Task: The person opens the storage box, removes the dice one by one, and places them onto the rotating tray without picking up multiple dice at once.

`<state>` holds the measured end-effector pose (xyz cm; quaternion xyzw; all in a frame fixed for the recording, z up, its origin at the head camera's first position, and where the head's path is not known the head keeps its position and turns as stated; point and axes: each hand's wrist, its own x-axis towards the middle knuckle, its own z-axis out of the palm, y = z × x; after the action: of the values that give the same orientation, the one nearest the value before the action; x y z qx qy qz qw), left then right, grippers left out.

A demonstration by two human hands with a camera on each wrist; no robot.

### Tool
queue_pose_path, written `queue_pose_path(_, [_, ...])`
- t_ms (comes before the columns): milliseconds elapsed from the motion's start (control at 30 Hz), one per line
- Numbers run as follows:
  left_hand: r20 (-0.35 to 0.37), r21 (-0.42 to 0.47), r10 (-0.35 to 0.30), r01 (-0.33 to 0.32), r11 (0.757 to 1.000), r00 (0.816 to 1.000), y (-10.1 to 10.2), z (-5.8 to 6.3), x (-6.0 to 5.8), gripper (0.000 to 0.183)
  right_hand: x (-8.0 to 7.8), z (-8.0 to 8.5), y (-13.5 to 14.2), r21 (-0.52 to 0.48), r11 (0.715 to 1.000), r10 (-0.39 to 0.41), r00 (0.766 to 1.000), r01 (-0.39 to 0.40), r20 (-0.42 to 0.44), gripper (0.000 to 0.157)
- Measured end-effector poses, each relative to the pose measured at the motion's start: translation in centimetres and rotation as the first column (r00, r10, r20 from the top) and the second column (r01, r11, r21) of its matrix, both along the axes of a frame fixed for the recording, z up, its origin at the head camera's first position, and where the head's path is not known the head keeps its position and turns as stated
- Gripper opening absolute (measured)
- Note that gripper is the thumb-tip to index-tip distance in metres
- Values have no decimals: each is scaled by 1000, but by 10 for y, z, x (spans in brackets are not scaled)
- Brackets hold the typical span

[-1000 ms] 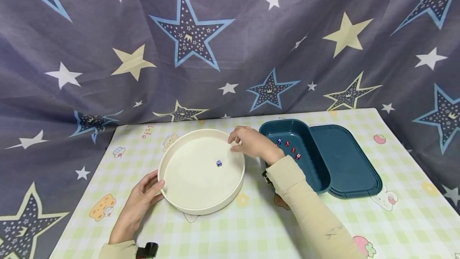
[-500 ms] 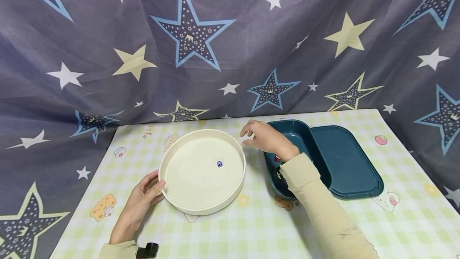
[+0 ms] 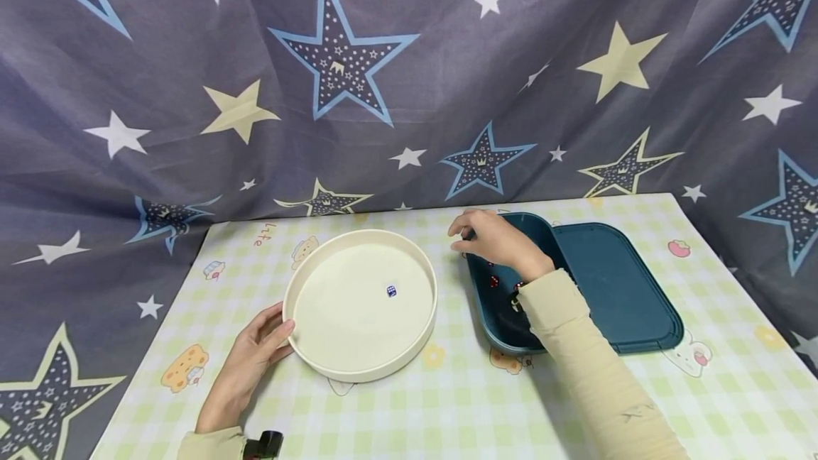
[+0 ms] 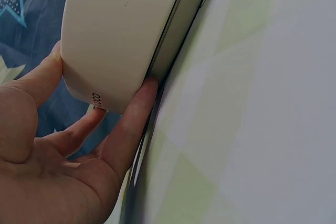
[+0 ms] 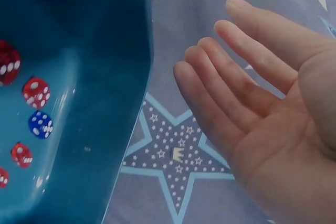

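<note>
My left hand (image 3: 251, 352) grips the near-left rim of a round cream tray (image 3: 300, 346), thumb on top and fingers against its outer side and underneath. In the left wrist view the tray wall (image 4: 121, 30) sits between thumb and fingers. A single blue die (image 3: 392, 291) lies inside, right of the middle. My right hand (image 3: 492, 236) hovers over the left edge of a dark teal box (image 3: 495, 329), its fingers relaxed and nothing between them. In the right wrist view several red dice and one blue die (image 5: 41, 124) lie on the box floor; the right arm hides some in the head view.
A flat teal lid (image 3: 623, 289) lies right of the box, against its side. A green-checked cloth (image 3: 358, 424) with cartoon prints covers the table. Behind it hangs a dark curtain (image 3: 383, 155) with stars. A small black device (image 3: 263, 444) is strapped at the left wrist.
My right hand has moved right, from over the tray's right rim to above the box's left edge. The left hand, the tray and the blue die inside have stayed in place.
</note>
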<state>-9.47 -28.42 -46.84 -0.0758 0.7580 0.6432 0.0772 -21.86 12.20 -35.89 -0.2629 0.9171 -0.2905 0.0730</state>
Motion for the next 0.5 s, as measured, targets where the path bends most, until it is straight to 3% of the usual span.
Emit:
queue_pose_path(267, [9,0,3,-3,1000,1000,1,1,0,67,-4,-7,14,-2,1000,-16,999,16,-32,18])
queue_pose_path(500, [1,2,1,-1,1000,1000,0,1,0,66,-3,-10,23,18,999,-32,999,32,-26,22])
